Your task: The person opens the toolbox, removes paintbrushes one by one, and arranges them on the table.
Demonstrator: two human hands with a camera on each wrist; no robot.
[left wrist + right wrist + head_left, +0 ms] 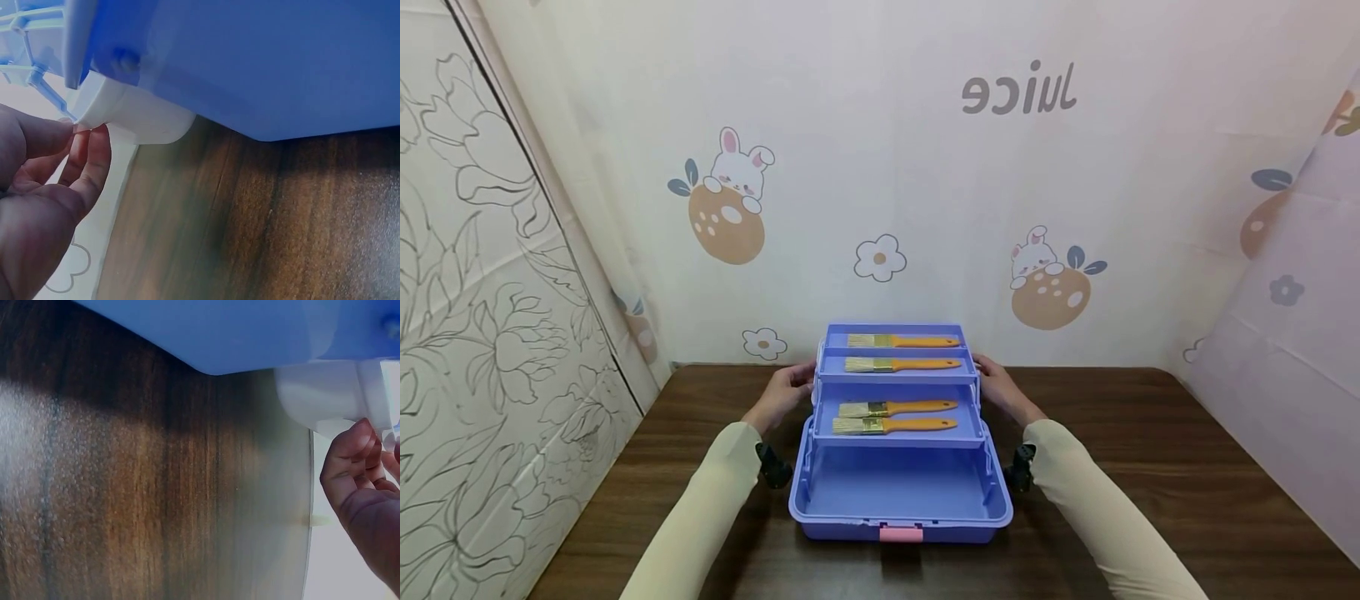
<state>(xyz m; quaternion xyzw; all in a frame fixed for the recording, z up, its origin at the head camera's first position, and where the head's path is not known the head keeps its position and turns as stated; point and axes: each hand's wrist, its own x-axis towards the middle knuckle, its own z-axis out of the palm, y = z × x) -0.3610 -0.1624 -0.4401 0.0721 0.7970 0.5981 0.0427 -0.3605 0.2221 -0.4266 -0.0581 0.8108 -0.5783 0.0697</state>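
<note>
A blue-purple toolbox (797,508) stands open on the table, its tiered trays (827,417) raised and fanned out toward the back. Several paintbrushes (917,424) with orange handles and pale bristles lie across the trays. Behind the box hangs its whitish translucent lid (144,115), tipped backward. At the box's rear left side, my left hand (782,396) pinches the lid's edge between thumb and fingers. My right hand (1006,393) pinches the same lid (315,394) at the rear right, its thumb partly cut off by the right wrist view's edge.
The box's bottom compartment (900,483) shows a bare floor, and a pink latch (901,533) sits on its front. Dark wood tabletop (1112,442) extends on both sides. A printed curtain (880,167) rises behind the table's back edge.
</note>
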